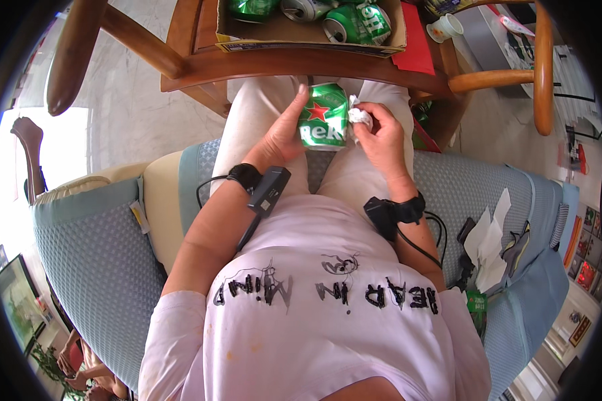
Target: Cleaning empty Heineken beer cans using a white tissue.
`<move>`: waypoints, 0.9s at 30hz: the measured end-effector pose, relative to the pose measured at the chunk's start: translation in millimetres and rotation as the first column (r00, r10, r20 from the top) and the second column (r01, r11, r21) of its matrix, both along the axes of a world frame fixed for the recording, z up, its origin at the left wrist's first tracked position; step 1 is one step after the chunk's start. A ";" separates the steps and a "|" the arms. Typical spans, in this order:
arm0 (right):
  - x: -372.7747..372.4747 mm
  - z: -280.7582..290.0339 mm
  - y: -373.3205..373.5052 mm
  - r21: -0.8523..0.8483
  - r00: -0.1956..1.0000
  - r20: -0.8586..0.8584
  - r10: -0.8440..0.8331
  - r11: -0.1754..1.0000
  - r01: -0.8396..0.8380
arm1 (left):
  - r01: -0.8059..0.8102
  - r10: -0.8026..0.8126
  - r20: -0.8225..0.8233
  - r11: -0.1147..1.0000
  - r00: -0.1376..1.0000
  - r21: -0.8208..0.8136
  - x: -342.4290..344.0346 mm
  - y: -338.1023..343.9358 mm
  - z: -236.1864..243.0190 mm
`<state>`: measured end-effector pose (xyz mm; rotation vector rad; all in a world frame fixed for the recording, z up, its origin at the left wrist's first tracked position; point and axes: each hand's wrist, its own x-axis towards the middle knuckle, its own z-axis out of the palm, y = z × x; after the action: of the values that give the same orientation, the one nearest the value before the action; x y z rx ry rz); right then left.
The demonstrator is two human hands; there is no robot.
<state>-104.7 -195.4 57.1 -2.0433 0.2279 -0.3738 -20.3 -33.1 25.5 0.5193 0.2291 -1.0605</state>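
Note:
A green drink can [325, 116] with a red star on its side is held above my lap. My left hand [286, 134] is wrapped round its left side, thumb up along the edge. On the can's other side, my right hand [381, 137] pinches a crumpled white tissue [360, 116]. The tissue is close against the can's right side; I cannot tell whether it touches.
Ahead stands a wooden chair [301, 67] bearing a cardboard box [314, 45] of several cans, a red paper [415, 40] and a paper cup [446, 28]. White papers [486, 240] lie on the blue sofa [441, 200] to my right. Cables hang from both wrists.

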 end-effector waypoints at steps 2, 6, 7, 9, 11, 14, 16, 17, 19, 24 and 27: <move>-0.4 4.8 6.2 -0.101 1.000 0.023 0.000 0.995 0.003 | -0.005 0.002 0.028 0.993 1.000 0.118 2.0 -1.5 -3.0; -1.5 10.5 12.3 -0.141 0.998 0.050 -0.032 0.989 0.039 | -0.083 0.028 0.208 0.961 0.978 0.262 -2.5 -6.4 -2.1; -1.8 13.4 14.4 -0.151 0.998 0.055 -0.022 0.988 0.030 | -0.079 0.016 0.239 0.963 0.971 0.259 -1.4 -7.9 -13.6; -2.4 13.5 16.8 -0.190 0.996 0.084 -0.007 0.982 0.023 | -0.068 -0.003 0.275 0.966 0.961 0.249 -0.3 -10.0 -24.6; -1.2 14.6 20.7 -0.215 0.993 0.114 0.022 0.977 0.003 | -0.057 -0.027 0.330 0.968 0.944 0.244 -3.4 -11.5 -28.4; -1.7 14.4 24.7 -0.302 0.988 0.136 0.077 0.953 -0.033 | 0.159 -0.232 0.323 0.958 0.917 0.238 -2.5 -6.2 -25.0; -1.1 17.2 27.8 -0.328 0.983 0.142 0.114 0.943 -0.062 | 0.163 -0.299 0.488 0.939 0.820 0.301 -5.1 0.1 -20.2; -1.1 19.7 27.8 -0.318 0.985 0.128 0.114 0.946 -0.068 | 0.163 -0.280 0.553 0.954 0.785 0.251 -4.5 1.9 -17.5; -0.3 21.3 26.2 -0.302 0.984 0.141 0.110 0.951 -0.063 | 0.160 -0.251 0.615 0.967 0.748 0.200 -4.3 3.2 -17.9; 0.9 26.5 13.5 -0.211 0.996 0.069 0.064 0.976 -0.048 | 0.257 -0.446 0.679 0.894 0.583 0.366 -9.7 -1.2 -1.5; 3.6 27.1 -3.2 -0.120 1.000 0.026 -0.003 0.993 0.006 | 0.253 -0.408 0.665 0.913 0.626 0.322 -7.2 -0.9 -0.2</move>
<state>-101.1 -198.6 84.3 -2.1548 0.1988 -0.4250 -27.5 -34.0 25.2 1.1644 -0.5010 -1.1126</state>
